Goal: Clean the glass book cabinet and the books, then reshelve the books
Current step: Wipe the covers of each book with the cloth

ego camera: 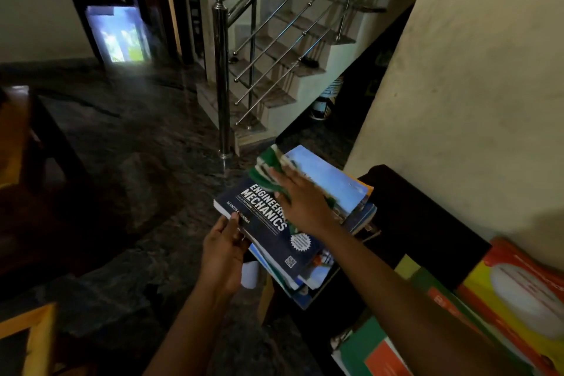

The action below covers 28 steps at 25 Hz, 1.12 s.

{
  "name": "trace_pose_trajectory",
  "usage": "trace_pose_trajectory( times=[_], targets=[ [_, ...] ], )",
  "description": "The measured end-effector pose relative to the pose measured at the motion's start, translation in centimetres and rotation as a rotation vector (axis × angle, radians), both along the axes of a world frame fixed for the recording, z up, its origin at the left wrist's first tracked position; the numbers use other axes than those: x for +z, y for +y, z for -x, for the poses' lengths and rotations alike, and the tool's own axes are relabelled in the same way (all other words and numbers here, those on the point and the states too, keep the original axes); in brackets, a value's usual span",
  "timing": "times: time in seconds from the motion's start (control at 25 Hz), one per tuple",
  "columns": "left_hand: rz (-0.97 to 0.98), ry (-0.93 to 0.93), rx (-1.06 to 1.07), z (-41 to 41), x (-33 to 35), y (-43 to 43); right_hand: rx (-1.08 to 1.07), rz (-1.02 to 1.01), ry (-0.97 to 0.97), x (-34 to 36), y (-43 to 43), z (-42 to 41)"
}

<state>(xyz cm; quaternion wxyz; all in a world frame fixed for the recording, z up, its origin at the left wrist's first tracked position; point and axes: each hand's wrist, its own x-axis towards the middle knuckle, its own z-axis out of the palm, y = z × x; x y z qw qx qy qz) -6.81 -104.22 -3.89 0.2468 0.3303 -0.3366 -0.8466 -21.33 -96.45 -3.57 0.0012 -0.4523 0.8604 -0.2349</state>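
Atop a stack (305,281) of books on dark furniture (412,207) beside a pale wall lay one dark blue book (268,232), cover up and nearly flat. Its longer visible side ran diagonally from far left to near right, and the white title lettering ran the same way. Its far-left corner jutted out past the stack over the dark stone floor (122,146).

Two hands worked on it. The left hand (222,256) came up from below and gripped the book's near left edge, thumb on the cover and fingers curled underneath. The right hand (302,201) reached across from the right with the forearm stretched out, palm down, fingers straight and spread, pressing one green-and-white cloth (265,166) onto the cover's far part.

One light blue book (329,180) lay just beside the right hand, higher on the stack. How many books the stack held could not be told. At least three more books (518,293) lay at the near right. One steel stair post (222,70) stood beyond.
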Motion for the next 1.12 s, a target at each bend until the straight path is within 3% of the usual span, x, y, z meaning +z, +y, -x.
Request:
trace_pose_trajectory(
  times=[0.24,0.36,0.44,0.6,0.8,0.96,1.12],
  targets=[
    [-0.196,0.12,-0.03,-0.5,-0.4,-0.8,0.157,0.09,-0.098,-0.2,0.8,-8.2],
    [-0.334,0.189,-0.032,-0.6,-1.0,-1.0,0.168,0.197,-0.293,-0.1,2.3,-10.2],
    [-0.319,0.174,-0.001,-0.4,-1.1,-0.3,0.091,0.324,-0.441,1.3,3.8,-10.6],
    [-0.074,-0.009,0.112,1.3,1.0,1.9,-0.158,0.453,-0.457,6.0,8.1,-7.9],
    [0.159,0.147,0.052,3.7,7.3,3.5,-0.284,0.648,-0.406,9.9,12.0,-3.7],
    [0.625,0.264,-0.034,5.3,10.7,3.3,-0.309,0.765,-0.3,11.3,12.9,-2.7],
    [1.191,0.221,-0.113,5.0,9.8,1.5,-0.368,0.822,-0.334,10.9,14.7,-1.6]
  ],
)
